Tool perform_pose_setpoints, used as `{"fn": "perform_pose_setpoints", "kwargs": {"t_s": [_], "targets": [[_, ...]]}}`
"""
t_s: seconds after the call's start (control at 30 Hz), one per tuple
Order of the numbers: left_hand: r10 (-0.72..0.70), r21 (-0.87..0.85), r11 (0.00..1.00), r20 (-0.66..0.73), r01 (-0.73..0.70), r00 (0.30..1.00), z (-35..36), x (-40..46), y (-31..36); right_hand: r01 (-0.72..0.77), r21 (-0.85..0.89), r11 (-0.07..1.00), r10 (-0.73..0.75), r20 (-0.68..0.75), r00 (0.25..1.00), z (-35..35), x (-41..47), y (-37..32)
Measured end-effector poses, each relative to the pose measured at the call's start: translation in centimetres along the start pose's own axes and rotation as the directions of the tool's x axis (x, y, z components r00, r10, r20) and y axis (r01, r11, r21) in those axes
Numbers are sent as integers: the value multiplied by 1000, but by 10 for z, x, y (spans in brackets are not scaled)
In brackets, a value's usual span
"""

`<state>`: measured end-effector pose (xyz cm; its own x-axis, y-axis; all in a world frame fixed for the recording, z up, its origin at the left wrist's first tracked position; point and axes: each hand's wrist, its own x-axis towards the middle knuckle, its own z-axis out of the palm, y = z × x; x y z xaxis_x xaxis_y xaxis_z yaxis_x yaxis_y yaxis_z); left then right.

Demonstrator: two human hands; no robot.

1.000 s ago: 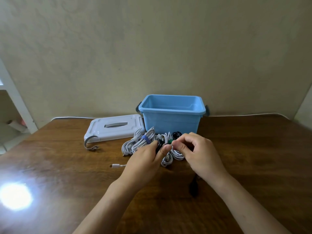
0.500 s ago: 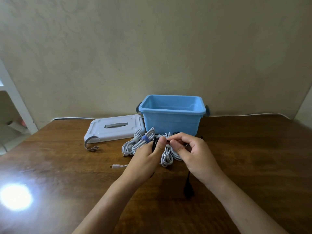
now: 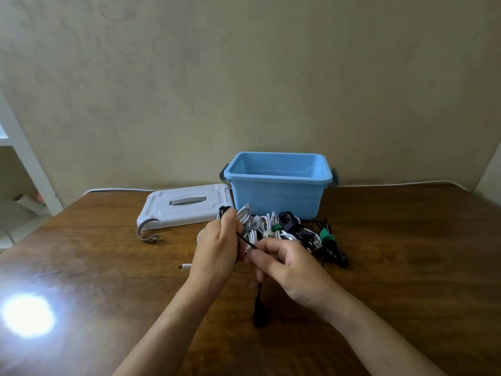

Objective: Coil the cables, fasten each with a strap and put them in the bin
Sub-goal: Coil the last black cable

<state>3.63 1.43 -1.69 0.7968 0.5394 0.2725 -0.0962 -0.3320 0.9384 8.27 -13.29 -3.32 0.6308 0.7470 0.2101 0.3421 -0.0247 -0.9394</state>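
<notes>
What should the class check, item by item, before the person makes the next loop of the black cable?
1. Left hand grips the started coil of the black cable: ok.
2. Right hand pinches the free run of that cable: ok.
3. Loose plug end hangs free, unsnagged: ok.
4. Blue bin open, lid off beside it: ok.
5. A spare strap within reach: cannot tell; the green straps seen are already round bundles.
6. Bin holds any cables yet: cannot tell, its floor is hidden.
</notes>
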Motion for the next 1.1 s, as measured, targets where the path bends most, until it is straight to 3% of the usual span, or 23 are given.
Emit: {"fn": "perform_pose_setpoints", "kwargs": {"t_s": [0.13, 0.33, 0.47, 0.57, 0.63, 0.77, 0.9, 0.97, 1.1], "targets": [[27, -27, 999, -24, -27, 999, -1, 0, 0, 38, -38, 999, -37, 40, 999, 12, -3, 1], [-8, -249, 969, 16, 11, 1000, 9, -9, 11, 16, -343, 939, 21, 103, 995, 24, -3, 7], [-55, -443, 895, 13, 55, 998, 2, -9, 17, 56, -420, 906, 23, 182, 983, 18, -3, 5], [-71, -513, 851, 97, 111, 993, -12, -2, 18, 12, -435, 900, 90, 215, 972, 3, 0, 3], [-44, -440, 888, 210, 135, 977, -15, -2, 16, -34, -446, 894, 129, 184, 975, -11, 3, 2], [74, -173, 985, 351, -14, 933, -5, -7, 7, -78, -197, 977, 99, 98, 990, -29, 5, 0], [214, 86, 963, 331, -255, 919, 2, -2, -3, -82, 38, 996, 83, -26, 996, -30, 5, 3], [220, 112, 959, 292, -261, 931, 2, 1, -8, -79, 77, 994, 83, -49, 995, -29, 5, 3], [185, 65, 973, 363, -223, 913, 2, 0, -9, -76, 98, 992, 84, -77, 993, -30, 6, 1]]}}
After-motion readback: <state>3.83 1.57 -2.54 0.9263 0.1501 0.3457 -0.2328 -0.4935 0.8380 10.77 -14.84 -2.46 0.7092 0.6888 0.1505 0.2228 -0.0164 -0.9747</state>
